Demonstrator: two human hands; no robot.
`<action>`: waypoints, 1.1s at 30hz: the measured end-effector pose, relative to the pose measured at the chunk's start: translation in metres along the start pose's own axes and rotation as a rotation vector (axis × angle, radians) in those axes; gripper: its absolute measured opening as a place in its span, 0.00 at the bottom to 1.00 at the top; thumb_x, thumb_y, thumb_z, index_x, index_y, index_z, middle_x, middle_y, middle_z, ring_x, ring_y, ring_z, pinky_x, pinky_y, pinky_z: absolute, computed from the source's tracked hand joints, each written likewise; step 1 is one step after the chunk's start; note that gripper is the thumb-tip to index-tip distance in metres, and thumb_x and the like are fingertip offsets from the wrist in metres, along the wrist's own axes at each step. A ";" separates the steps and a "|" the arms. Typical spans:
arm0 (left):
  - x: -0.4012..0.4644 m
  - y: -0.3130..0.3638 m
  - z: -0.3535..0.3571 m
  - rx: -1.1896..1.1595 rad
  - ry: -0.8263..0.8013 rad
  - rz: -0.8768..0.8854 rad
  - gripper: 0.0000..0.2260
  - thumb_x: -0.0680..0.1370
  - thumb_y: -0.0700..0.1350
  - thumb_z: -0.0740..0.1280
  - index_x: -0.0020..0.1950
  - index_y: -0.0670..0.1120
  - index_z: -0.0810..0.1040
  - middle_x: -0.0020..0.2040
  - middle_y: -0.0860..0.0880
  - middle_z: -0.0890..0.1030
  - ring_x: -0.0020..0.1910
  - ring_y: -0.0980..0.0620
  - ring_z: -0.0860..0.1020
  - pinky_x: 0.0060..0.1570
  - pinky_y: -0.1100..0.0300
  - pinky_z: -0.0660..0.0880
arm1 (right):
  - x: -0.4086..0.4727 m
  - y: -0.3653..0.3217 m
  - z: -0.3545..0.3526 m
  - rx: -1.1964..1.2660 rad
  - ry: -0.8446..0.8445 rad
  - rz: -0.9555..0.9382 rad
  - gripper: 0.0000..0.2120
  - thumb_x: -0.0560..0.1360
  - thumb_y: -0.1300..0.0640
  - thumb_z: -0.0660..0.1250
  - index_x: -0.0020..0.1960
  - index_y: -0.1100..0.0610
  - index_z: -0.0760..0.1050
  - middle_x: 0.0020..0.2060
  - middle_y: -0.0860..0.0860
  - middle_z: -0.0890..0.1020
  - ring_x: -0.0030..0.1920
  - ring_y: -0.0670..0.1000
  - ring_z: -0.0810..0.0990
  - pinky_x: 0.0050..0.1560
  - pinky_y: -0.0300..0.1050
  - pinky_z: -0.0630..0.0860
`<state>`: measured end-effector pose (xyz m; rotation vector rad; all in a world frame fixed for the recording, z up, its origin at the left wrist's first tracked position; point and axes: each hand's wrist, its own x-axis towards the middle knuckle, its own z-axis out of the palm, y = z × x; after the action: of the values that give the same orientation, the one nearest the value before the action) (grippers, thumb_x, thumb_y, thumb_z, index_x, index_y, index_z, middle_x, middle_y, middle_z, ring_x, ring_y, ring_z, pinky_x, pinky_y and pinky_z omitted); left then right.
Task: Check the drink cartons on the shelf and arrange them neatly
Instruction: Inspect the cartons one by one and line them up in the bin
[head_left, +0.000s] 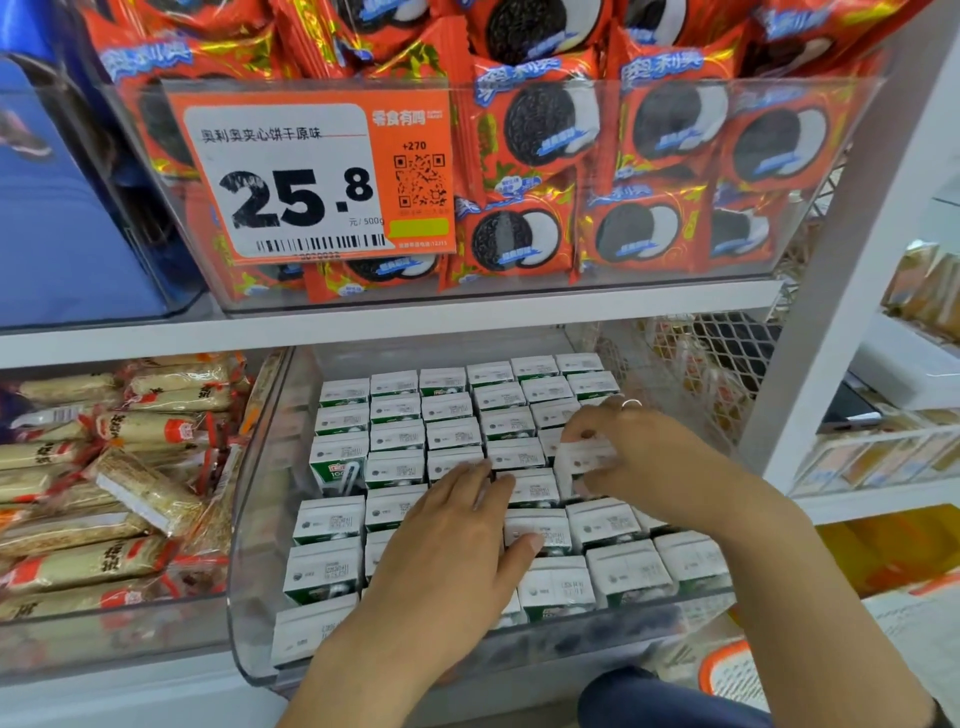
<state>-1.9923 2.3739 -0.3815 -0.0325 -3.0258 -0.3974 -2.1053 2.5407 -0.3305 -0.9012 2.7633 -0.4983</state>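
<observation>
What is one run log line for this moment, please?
left hand: flat on drink cartons | right hand: pinches one carton, raised | clear bin: rows mostly neat

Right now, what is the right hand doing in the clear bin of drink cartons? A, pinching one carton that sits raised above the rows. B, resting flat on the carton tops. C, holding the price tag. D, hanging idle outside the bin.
A: the right hand pinches a drink carton lifted above its neighbours, while the left hand lies flat on the carton tops inside the clear bin.
</observation>
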 end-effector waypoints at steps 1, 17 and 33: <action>0.000 0.000 0.000 -0.001 -0.003 -0.001 0.28 0.80 0.63 0.47 0.78 0.54 0.51 0.79 0.55 0.50 0.77 0.57 0.46 0.73 0.62 0.45 | -0.004 0.002 -0.002 0.078 0.024 -0.005 0.15 0.73 0.52 0.70 0.57 0.43 0.70 0.55 0.48 0.75 0.45 0.44 0.74 0.39 0.37 0.70; 0.003 0.003 -0.021 -0.520 0.459 -0.173 0.14 0.79 0.57 0.56 0.59 0.58 0.76 0.50 0.61 0.81 0.46 0.64 0.78 0.43 0.71 0.73 | -0.041 -0.014 0.007 1.491 0.348 0.257 0.14 0.59 0.46 0.74 0.40 0.54 0.82 0.34 0.50 0.83 0.35 0.47 0.82 0.35 0.37 0.77; -0.001 0.022 -0.034 -1.452 0.126 -0.206 0.17 0.65 0.51 0.72 0.52 0.47 0.82 0.35 0.45 0.83 0.39 0.52 0.83 0.45 0.62 0.80 | -0.045 -0.022 0.006 1.639 0.128 0.124 0.24 0.65 0.52 0.73 0.59 0.60 0.78 0.46 0.53 0.84 0.45 0.50 0.83 0.44 0.41 0.80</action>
<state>-1.9875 2.3864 -0.3433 0.1891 -1.9437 -2.2771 -2.0560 2.5490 -0.3243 -0.2059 1.4559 -2.2041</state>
